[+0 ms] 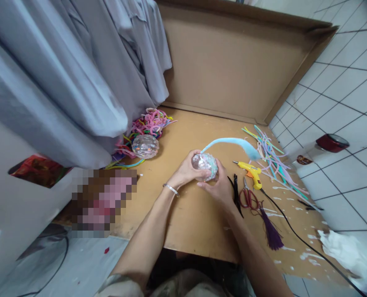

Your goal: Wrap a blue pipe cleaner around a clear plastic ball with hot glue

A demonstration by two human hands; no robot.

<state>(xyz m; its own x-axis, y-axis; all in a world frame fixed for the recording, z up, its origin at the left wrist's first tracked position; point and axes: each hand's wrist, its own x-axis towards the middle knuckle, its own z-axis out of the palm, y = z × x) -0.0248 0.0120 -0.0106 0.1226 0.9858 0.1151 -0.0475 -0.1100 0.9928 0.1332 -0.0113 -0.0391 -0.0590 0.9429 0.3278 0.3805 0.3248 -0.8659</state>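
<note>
Fingers of the left hand [185, 170] and right hand [219, 187] curl round the held ball [205, 161], neither spread wide nor pressed together; both thumbs come in on the near side. Cupping it from two sides probably steadies the round, slick shape, which could roll if let go. Whether a fingertip pinches the foot of the blue strip [226, 140] I cannot tell.

Well to the left of the held ball, a tangled heap of fuzzy sticks [154, 121] lies against the grey cloth [109, 70]. A second ball [145, 147] sits just in front of the heap, which perhaps helps stop it rolling. The held ball itself is above the middle of the board [186, 222], where both arms meet comfortably.

From its top, the blue strip arcs off to the right, seemingly left loose. Near its right side lie some black strips [235, 194], then red-handled scissors [248, 199] and a yellow glue gun [249, 172], nozzle toward it, likely set there for the right hand. Nearer the person and right of it is a purple tassel [271, 231]. Farther right, loose pastel sticks [273, 161] fan out, apart from the tools, presumably for easy picking.
</note>
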